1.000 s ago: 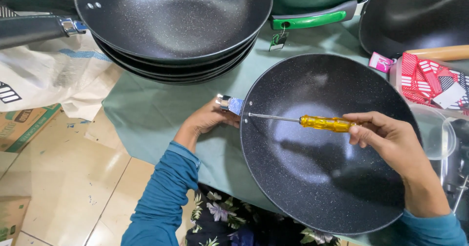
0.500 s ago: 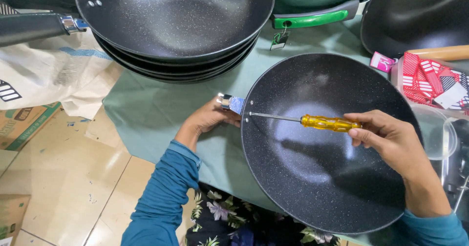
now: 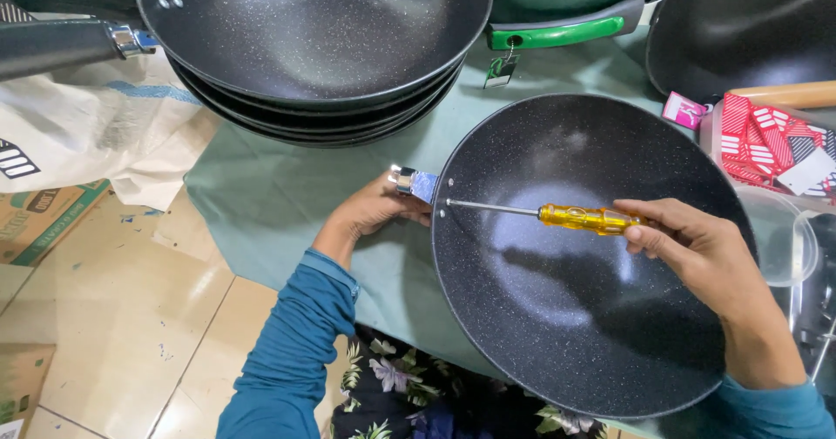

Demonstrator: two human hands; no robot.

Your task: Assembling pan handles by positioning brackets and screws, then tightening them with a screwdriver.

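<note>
Black speckled non-stick wok [image 3: 592, 317] lay on green-clothed counter [image 3: 261, 204]; left hand [image 3: 374, 212] clenched its metal handle bracket [image 3: 411, 181], right hand [image 3: 697, 247] grasped yellow-handled screwdriver [image 3: 583, 219]; tip best kept square in screw.

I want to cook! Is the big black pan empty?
Empty of food: the speckled black pan holds only the yellow-handled screwdriver held by the right hand.
</note>
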